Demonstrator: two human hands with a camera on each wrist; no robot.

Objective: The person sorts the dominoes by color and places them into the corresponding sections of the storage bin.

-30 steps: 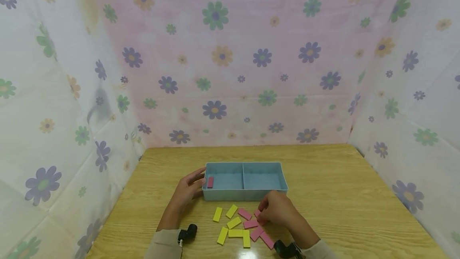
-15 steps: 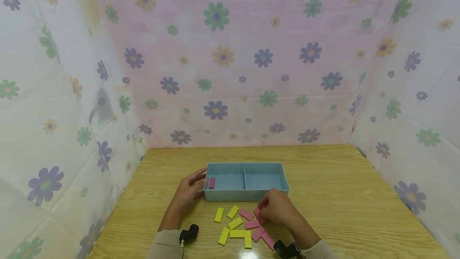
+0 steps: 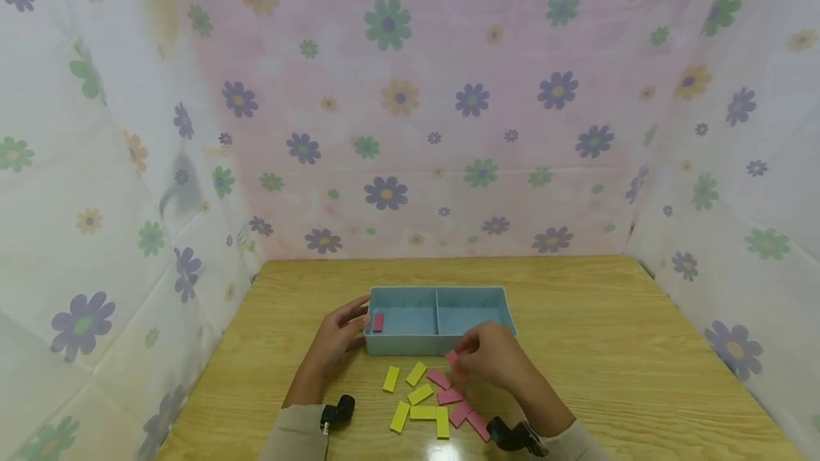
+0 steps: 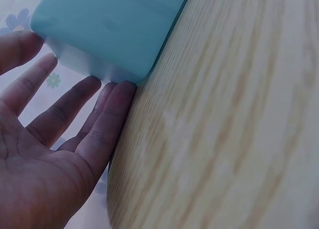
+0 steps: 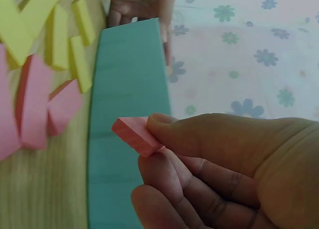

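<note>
Between thumb and fingertips, my right hand (image 3: 493,354) pinches a pink block (image 5: 137,134), lifted just in front of the blue two-compartment box (image 3: 442,345). My left hand (image 3: 334,333) touches the box's left end; in the left wrist view its fairly straight fingers (image 4: 67,109) rest against the end wall. One pink block (image 3: 379,322) lies in the left compartment, near its left wall. In front of the box, several yellow blocks (image 3: 421,395) lie scattered on the left and several pink blocks (image 3: 450,397) on the right.
The wooden table (image 3: 640,361) extends to both sides of the box. Flower-patterned cloth (image 3: 423,91) hangs behind and along both sides. Small black wrist cameras (image 3: 338,411) sit at both cuffs.
My right hand has picked up a pink block from the pile and raised it toward the box's front wall. The left hand stays at the box's end.
</note>
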